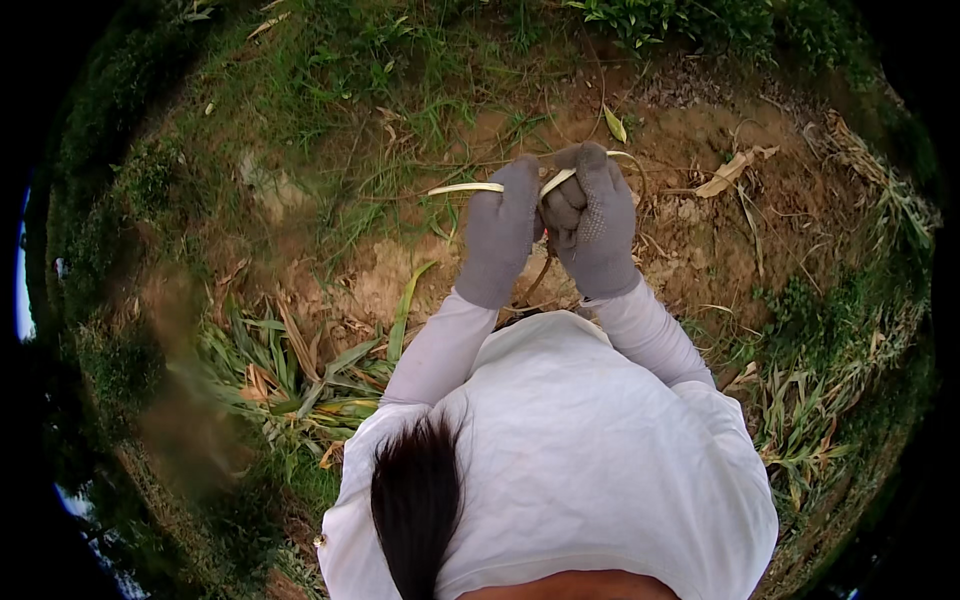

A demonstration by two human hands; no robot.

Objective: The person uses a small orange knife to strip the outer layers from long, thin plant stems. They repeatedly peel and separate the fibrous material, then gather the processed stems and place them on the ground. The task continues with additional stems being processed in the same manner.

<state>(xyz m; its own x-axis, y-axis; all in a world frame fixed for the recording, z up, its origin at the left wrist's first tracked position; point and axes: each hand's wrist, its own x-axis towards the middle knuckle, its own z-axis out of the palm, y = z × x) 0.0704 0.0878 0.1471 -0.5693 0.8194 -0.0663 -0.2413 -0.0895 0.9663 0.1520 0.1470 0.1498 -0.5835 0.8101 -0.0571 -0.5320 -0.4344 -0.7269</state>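
Observation:
My left hand (pixel 500 225), in a grey knitted glove, is closed on a pale, thin plant strip (pixel 466 187) whose end sticks out to the left. Close beside it, my right hand (pixel 592 217), in a matching glove with small grip dots, grips a pale strip (pixel 559 180) between thumb and curled fingers, and a thin end curves out past it to the right. Whether both hands hold one and the same strip cannot be told. A small bit of something red shows between the hands. Both hands are above bare reddish soil (pixel 525 259).
Cut green and dry long leaves (pixel 300 367) lie in a heap at the left. A dry brown leaf (pixel 731 174) rests on the soil at the right. Grass (pixel 322 97) and leafy plants (pixel 652 19) grow at the far side. More leaves (pixel 802 405) lie at the lower right.

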